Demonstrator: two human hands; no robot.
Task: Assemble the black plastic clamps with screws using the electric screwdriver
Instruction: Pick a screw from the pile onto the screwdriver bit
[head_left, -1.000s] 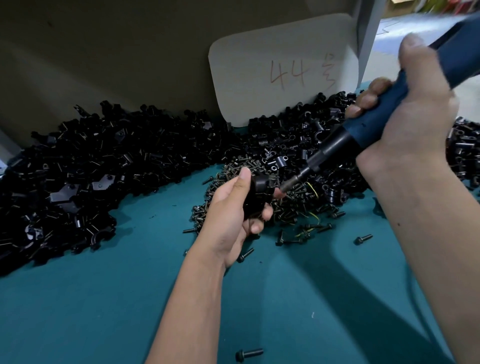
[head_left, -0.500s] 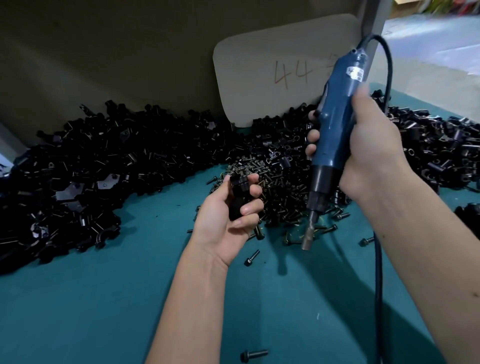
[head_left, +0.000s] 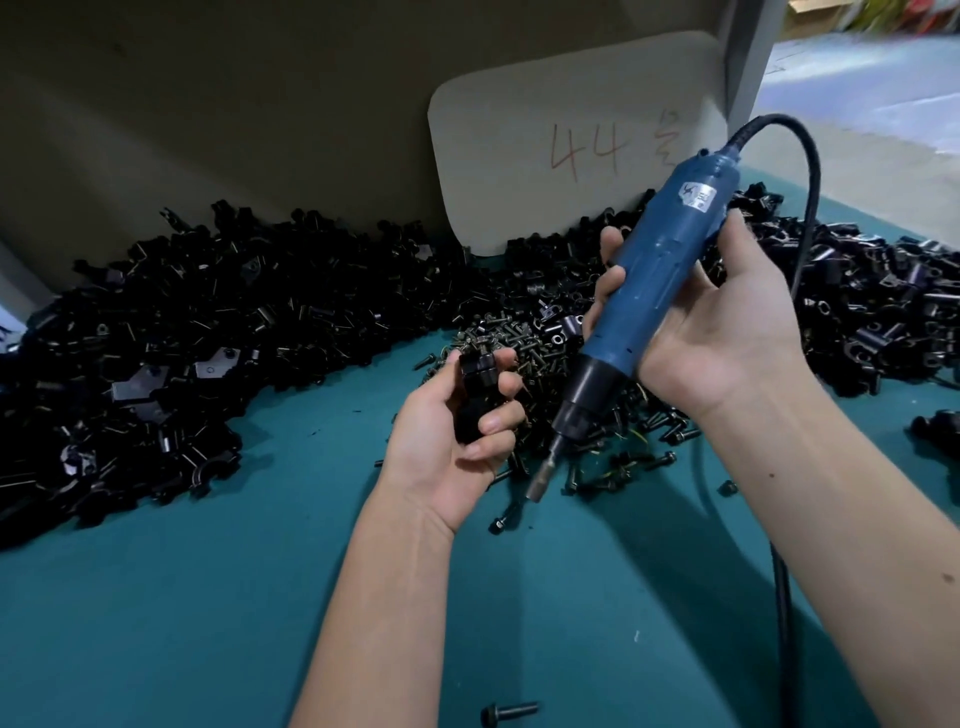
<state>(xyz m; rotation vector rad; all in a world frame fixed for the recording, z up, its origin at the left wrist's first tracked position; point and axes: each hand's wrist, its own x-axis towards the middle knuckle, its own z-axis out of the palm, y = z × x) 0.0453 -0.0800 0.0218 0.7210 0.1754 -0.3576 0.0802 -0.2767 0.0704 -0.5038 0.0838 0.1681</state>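
The left hand (head_left: 457, 431) is closed around a small, rigid, light-looking black clamp (head_left: 475, 392) just left of the screw pile (head_left: 524, 348), best gripped by its body, while the right hand (head_left: 722, 332) wraps the electric screwdriver (head_left: 649, 275).

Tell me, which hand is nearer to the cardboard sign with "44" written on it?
The right hand. It holds the blue screwdriver just below and in front of the sign. The left hand, holding a black clamp, is lower, further from it.
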